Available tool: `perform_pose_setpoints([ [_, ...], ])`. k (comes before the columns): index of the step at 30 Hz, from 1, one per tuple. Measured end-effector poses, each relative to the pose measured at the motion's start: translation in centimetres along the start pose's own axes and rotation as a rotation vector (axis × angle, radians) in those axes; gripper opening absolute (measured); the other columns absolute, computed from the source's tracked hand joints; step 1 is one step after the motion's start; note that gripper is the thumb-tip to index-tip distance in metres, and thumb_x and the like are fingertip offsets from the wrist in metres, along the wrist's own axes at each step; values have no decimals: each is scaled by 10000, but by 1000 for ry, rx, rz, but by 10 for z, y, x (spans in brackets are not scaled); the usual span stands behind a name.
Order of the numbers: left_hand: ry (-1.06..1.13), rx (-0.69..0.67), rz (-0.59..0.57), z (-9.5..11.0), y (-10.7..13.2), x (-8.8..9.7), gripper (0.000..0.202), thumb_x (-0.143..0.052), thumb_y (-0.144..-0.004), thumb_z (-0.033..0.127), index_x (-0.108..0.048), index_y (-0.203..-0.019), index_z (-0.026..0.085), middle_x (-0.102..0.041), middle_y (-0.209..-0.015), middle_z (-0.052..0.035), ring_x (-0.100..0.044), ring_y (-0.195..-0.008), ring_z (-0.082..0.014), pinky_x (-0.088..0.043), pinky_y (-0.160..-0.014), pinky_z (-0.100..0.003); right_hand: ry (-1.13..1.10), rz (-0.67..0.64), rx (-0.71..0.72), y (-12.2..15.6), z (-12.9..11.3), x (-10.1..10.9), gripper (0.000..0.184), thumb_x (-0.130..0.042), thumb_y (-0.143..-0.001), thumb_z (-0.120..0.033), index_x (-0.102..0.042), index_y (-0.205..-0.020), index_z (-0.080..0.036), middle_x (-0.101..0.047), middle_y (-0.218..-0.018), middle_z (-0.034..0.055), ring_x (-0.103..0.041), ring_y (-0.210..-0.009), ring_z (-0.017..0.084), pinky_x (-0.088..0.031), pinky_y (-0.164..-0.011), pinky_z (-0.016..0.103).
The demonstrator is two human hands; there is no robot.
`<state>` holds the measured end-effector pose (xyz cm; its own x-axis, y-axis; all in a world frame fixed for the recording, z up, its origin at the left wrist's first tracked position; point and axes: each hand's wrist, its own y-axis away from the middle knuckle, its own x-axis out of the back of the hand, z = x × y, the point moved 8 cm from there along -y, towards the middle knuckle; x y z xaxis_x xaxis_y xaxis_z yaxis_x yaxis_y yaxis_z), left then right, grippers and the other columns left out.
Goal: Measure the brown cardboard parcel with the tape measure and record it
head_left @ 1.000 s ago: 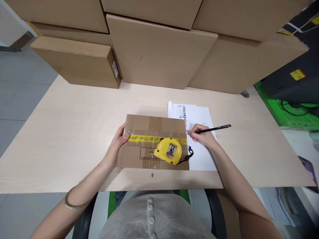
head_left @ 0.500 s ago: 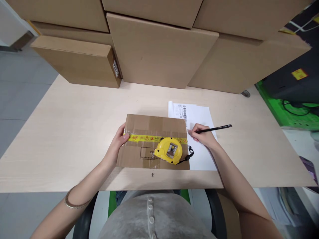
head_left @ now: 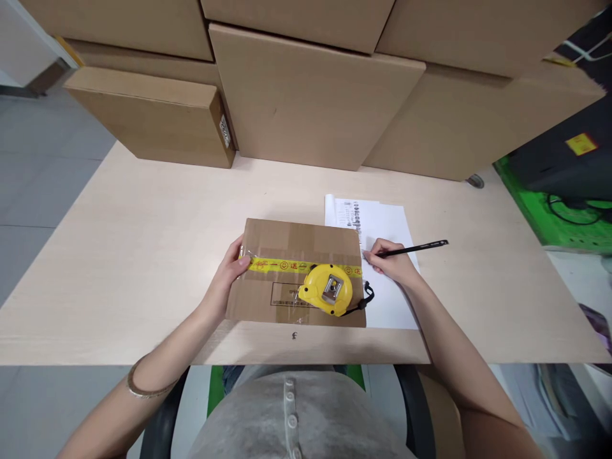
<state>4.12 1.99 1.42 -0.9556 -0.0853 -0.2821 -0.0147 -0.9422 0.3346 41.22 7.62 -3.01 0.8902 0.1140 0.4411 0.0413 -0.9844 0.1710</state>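
Cartons [head_left: 310, 102] line the back of a pale desk [head_left: 157, 223]. At its front, the left hand [head_left: 229, 271] grips a taped box [head_left: 296, 242], thumb on top, other fingers partly hidden. The right hand [head_left: 389, 260] pinches a black pen [head_left: 425, 247] over paper [head_left: 389, 303] partly covered by the box. Tilting the box could slide the loose tape measure [head_left: 329, 290] off; bumping it could jog the writing.

Pale table [head_left: 157, 223], cardboard boxes [head_left: 310, 102] along its far side, white papers [head_left: 391, 309] partly covered by a taped carton [head_left: 255, 303]
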Motion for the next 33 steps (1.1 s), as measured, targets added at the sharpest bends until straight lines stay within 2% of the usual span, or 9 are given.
perform_pose_setpoints([
  [6,5,-12,-8,-1,-1,1,691,-785,-810,569,-632,-1409,261,-638,-1526,-72,-543,-1439,-431,-512,-1120,-476,73,-32,-25,0,-1,-2,350,-723,-733,-454,-453,-611,-268,-519,-439,-47,-432,-394,109,-325,-448,259],
  [12,35,-50,-54,-10,-5,1,695,-743,-847,576,-583,-1463,296,-530,-1641,-53,-437,-1537,-436,-423,-1232,-552,225,-80,-105,1,-2,-2,406,-592,-796,-628,-434,-661,-280,-530,-481,-34,-465,-427,138,-390,-487,293],
  [18,-180,-352,-126,0,-22,12,783,-718,-902,577,-407,-1611,465,-290,-1787,43,-104,-1691,-358,-136,-1379,-541,613,-37,-223,-3,-16,8,479,-548,-890,-559,-439,-521,-272,-556,-485,56,-601,-578,251,-416,-628,363],
  [21,-366,-559,-246,15,-30,11,696,-690,-924,601,-489,-1573,455,-291,-1785,35,-117,-1683,-379,-83,-1378,-574,794,49,-293,-2,-32,16,456,-590,-874,-547,-505,-533,-257,-649,-618,132,-673,-733,345,-410,-669,397],
  [23,-459,-649,-331,21,-34,7,597,-661,-937,612,-599,-1498,417,-295,-1782,24,-131,-1675,-395,-103,-1372,-590,858,159,-286,6,-52,21,428,-566,-907,-585,-614,-671,-231,-703,-737,153,-682,-788,359,-417,-685,410],
  [25,-482,-668,-394,23,-38,4,518,-572,-977,636,-681,-1417,384,-322,-1769,10,-159,-1665,-400,-134,-1363,-604,853,317,-126,22,-85,21,486,-469,-978,-631,-685,-854,-214,-726,-842,145,-679,-814,331,-428,-690,407],
  [27,-438,-661,-422,23,-41,3,530,-421,-1027,661,-716,-1367,380,-407,-1718,-7,-217,-1648,-386,-149,-1354,-616,808,403,178,45,-126,6,614,-328,-1037,-674,-719,-987,-204,-719,-893,134,-666,-837,304,-455,-708,414],
  [30,-359,-660,-427,23,-42,1,601,-264,-1059,665,-726,-1338,400,-515,-1628,-13,-278,-1626,-351,-152,-1353,-602,791,237,574,80,-167,-38,748,-275,-1026,-769,-731,-1141,-188,-727,-989,150,-660,-934,323,-500,-798,479],
  [33,-329,-621,-440,22,-43,0,644,-236,-1051,684,-743,-1308,383,-532,-1620,-11,-270,-1633,-338,-165,-1354,-579,699,12,662,98,-177,-69,628,-487,-984,-768,-669,-1214,-212,-736,-1210,156,-667,-1129,354,-521,-924,543],
])
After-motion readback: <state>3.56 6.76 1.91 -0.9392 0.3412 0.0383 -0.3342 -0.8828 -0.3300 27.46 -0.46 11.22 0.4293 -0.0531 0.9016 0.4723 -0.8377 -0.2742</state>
